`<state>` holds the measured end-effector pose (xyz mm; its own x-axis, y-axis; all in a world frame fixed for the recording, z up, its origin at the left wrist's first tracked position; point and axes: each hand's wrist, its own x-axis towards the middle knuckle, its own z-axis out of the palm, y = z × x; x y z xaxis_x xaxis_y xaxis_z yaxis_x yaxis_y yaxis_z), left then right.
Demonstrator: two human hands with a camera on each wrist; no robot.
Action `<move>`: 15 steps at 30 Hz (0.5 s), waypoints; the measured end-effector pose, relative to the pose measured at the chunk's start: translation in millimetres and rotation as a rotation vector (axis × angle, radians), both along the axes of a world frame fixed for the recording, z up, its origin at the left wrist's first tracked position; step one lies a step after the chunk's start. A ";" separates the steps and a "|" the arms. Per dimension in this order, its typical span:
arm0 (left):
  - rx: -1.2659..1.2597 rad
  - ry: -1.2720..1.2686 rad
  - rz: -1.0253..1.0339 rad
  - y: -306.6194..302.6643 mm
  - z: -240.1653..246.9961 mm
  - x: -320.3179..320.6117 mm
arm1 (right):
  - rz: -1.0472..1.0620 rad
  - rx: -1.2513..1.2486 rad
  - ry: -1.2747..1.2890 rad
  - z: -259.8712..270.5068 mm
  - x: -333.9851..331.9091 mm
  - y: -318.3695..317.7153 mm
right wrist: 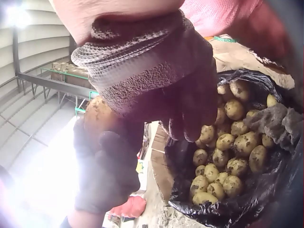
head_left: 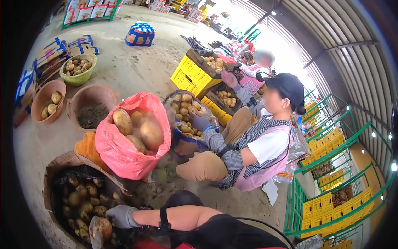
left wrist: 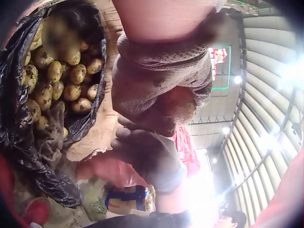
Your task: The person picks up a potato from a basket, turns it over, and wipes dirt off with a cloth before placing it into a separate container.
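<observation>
In the head view my left hand (head_left: pixel 96 235), in a grey glove, holds a large potato (head_left: pixel 103 226) over the carton at the lower left. The left wrist view shows its gloved fingers wrapped around the potato (left wrist: pixel 180 105). My gloved right hand (head_left: pixel 122 216) is right beside the potato; in the right wrist view its fingers (right wrist: pixel 183 121) extend loosely past it. Below, a cardboard carton (head_left: pixel 49 182) lined with black plastic (right wrist: pixel 178 161) contains many dirt-specked potatoes (right wrist: pixel 232 152). A grey rag (right wrist: pixel 275 122) lies over the carton's side.
A pink sack (head_left: pixel 120 155) of large potatoes stands beyond the carton. Behind it are brown tubs (head_left: pixel 94 93) and a green basket (head_left: pixel 93 62). To the right, a seated person (head_left: pixel 265 141) in a dark cap reaches into a potato-filled box (head_left: pixel 184 143). Yellow crates (head_left: pixel 186 74) stand farther back.
</observation>
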<state>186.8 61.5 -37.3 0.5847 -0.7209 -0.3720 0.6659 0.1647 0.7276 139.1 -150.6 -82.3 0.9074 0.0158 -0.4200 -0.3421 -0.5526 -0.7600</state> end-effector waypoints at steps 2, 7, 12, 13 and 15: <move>0.024 0.166 -0.073 -3.1 13.8 2.8 | -0.030 0.049 0.082 9.2 3.2 1.8; 0.012 0.208 -0.041 -5.1 12.8 0.8 | 0.129 0.097 0.067 24.2 4.1 3.3; -0.024 0.149 -0.056 -4.9 2.2 2.7 | 0.132 0.118 0.059 13.6 5.2 7.0; -0.022 0.146 -0.053 -4.7 2.7 3.4 | 0.104 0.107 0.043 18.3 4.4 5.6; -0.026 0.180 -0.052 -5.7 2.9 2.9 | 0.073 0.095 0.031 18.8 3.6 6.1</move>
<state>189.7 55.8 -34.4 0.4722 -0.7591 -0.4482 0.7933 0.1441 0.5916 142.6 -144.5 -63.5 0.8888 0.1229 -0.4416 -0.3279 -0.5028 -0.7998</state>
